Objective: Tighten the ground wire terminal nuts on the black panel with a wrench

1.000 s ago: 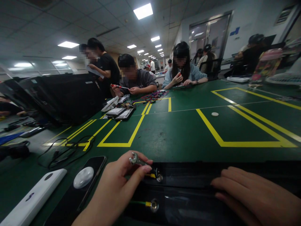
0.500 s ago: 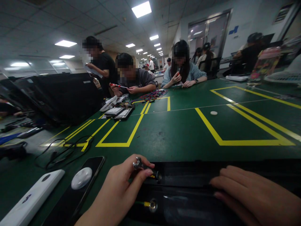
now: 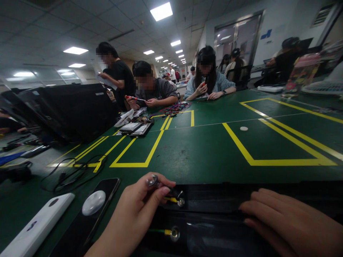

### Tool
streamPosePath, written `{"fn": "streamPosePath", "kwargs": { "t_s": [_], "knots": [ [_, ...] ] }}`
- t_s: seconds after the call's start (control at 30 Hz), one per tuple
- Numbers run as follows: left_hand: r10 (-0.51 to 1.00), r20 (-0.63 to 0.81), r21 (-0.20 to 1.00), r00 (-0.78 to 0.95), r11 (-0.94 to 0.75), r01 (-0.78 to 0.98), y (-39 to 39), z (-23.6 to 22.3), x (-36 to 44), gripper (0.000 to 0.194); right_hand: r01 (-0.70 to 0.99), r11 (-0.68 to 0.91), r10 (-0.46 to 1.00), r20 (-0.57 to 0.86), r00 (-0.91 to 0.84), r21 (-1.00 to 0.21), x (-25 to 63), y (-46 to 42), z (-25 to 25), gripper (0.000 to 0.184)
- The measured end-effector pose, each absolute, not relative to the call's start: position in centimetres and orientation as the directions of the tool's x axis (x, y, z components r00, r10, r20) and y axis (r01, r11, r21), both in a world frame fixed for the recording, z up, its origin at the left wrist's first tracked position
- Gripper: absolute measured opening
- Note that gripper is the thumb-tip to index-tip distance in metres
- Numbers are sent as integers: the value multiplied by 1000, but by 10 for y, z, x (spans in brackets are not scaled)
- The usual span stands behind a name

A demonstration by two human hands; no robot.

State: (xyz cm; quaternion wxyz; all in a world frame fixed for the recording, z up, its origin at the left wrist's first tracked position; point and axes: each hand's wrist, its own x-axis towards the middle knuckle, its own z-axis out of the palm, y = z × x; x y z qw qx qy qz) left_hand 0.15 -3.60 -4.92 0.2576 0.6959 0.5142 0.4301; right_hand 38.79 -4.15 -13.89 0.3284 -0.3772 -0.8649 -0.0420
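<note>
The left hand (image 3: 139, 210) pinches a small metal wrench (image 3: 152, 181) between thumb and fingers, its other end just beside the upper bolt (image 3: 181, 202) on a black housing (image 3: 214, 200); whether they touch I cannot tell. The housing lies at the near edge of the green table (image 3: 187, 153), centre to right. Nearer sits the lower bolt (image 3: 175, 233), with a yellow-sleeved wire (image 3: 158, 230) running left. The right hand (image 3: 289, 217) rests on the housing's right part, fingers bent; whether it grips anything is unclear
</note>
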Motion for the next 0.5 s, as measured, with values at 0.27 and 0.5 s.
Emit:
{"fn": "streamPosePath", "kwargs": {
  "t_s": [0.27, 0.5],
  "knots": [
    [928, 276, 751, 250, -371, 547, -23, -28, -5, 20, 685, 703, 633, 607, -480, -191, 386, -40, -136, 40],
    [923, 255, 737, 288, -379, 560, -25, -43, -8, 22, 661, 742, 578, 605, -548, -110, 389, -42, -137, 23]
  ]
}}
